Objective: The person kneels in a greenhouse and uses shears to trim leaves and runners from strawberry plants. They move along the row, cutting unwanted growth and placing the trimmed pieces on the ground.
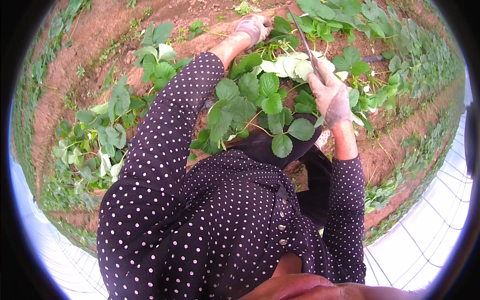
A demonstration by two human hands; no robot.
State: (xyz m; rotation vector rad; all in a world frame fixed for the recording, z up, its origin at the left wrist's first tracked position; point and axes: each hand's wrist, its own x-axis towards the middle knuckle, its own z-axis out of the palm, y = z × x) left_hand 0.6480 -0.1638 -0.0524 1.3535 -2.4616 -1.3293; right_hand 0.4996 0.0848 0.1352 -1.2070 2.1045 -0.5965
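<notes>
My right hand (330, 92), in a pale, soil-stained glove, grips a thin dark-shafted hand hoe (302, 35). The shaft slants up and away over the leaves, and a brownish blade (284, 12) shows at its far end near the soil. My left hand (254, 29), gloved too, is low over the bare soil at the edge of a strawberry plant (270, 92). Its fingers are curled, and their tips are hidden, so whether they hold anything is unclear. Between the hands lie leaves with pale undersides turned up (290, 66).
Strawberry plants (120, 101) continue along the row on the left, with more (416, 63) on the right. A dark hose (372, 59) runs under the foliage. Small weeds (108, 50) dot the reddish soil (90, 33). My bent knee (277, 144) touches the near leaves.
</notes>
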